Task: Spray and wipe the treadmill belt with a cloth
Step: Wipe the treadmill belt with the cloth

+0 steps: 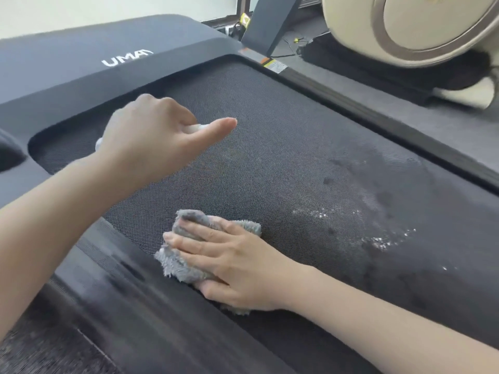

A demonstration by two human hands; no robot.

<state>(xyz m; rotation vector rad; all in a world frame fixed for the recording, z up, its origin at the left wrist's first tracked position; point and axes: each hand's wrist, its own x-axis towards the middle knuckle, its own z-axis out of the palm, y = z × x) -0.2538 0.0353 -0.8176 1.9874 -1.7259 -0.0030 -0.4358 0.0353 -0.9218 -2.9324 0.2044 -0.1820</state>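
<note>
We see a dark hood (81, 76) at the far left, with a white logo (127, 58) printed on it upside down to us. A rounded black part (8, 152) pokes in at the left edge. A dark rail (135, 306) runs along the near side, blurred, and another rail (378, 114) along the far right, with a warning sticker (275, 66) at its far end. Behind that a dark upright (272, 20) rises, with cables (294, 41) and a yellow tag (245, 19) beside it. At the far right a cream machine (405, 22) with a metal ring (383, 41) stands on a black mat (378, 68), on a grey floor (445, 130).
</note>
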